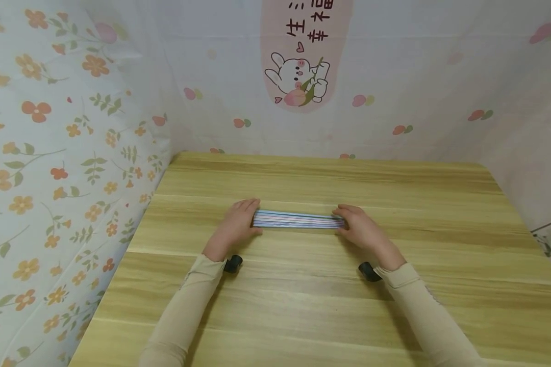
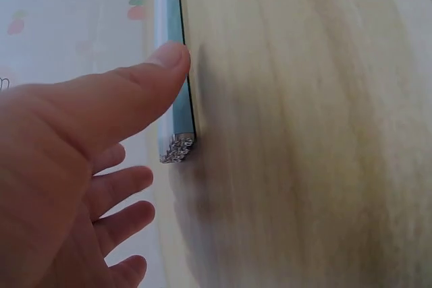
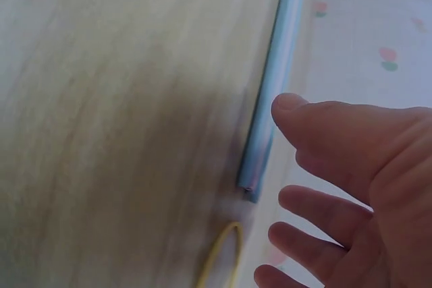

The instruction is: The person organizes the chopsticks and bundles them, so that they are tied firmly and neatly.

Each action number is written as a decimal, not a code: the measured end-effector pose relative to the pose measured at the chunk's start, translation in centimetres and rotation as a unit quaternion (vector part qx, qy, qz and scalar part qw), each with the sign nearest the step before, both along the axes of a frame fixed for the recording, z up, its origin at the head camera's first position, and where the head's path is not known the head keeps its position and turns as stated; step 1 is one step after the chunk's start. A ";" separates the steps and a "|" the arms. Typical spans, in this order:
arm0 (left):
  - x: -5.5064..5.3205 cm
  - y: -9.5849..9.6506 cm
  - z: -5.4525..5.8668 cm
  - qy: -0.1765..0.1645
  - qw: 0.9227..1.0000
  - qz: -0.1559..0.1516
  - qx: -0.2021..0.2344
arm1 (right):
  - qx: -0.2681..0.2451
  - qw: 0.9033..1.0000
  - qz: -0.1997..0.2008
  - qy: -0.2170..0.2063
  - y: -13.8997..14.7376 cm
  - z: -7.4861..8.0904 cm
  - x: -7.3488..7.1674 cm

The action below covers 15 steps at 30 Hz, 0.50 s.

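Note:
In the head view a flat bundle of thin blue, white and pink sticks (image 1: 298,220), pencil-like in shape, lies crosswise on the wooden table. My left hand (image 1: 234,224) is around its left end, thumb on the near side and fingers on the far side. At the opposite end my right hand (image 1: 362,229) stands likewise. The left wrist view shows crinkled silvery stick ends (image 2: 178,148) beside the thumb, with the other fingers spread loosely. A thin yellow loop (image 3: 214,255) lies just past the bundle's right end. Whether either hand grips firmly is unclear.
The wooden table (image 1: 294,306) reaches back to a white cloth with printed fruit and a rabbit (image 1: 298,79). Flowered cloth (image 1: 50,183) hangs along the left side. Dark wrist-worn devices (image 1: 233,264) sit under both wrists.

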<state>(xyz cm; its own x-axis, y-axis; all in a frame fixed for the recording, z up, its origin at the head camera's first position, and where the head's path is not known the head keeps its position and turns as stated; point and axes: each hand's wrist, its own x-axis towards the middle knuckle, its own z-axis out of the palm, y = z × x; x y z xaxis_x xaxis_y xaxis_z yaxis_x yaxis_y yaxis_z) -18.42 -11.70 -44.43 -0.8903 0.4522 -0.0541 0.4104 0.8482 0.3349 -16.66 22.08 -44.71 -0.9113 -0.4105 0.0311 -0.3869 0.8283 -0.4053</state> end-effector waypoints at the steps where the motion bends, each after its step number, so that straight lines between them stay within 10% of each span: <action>1: 0.0 0.0 0.0 0.001 1.000 -0.002 -0.002 | 0.002 1.000 -0.001 0.000 -0.1 -0.1 0.0; 15: -0.2 0.5 -0.2 0.023 1.000 -0.012 -0.007 | 0.026 0.998 -0.011 0.057 -1.0 -0.7 0.1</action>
<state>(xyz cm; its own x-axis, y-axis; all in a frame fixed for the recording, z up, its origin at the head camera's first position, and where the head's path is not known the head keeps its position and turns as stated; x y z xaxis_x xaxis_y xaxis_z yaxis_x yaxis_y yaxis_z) -18.66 -11.23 -44.60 -0.8811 0.4725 -0.0188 0.4453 0.8423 0.3038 -16.59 21.11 -45.37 -0.9117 -0.3950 0.1131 -0.4099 0.8559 -0.3154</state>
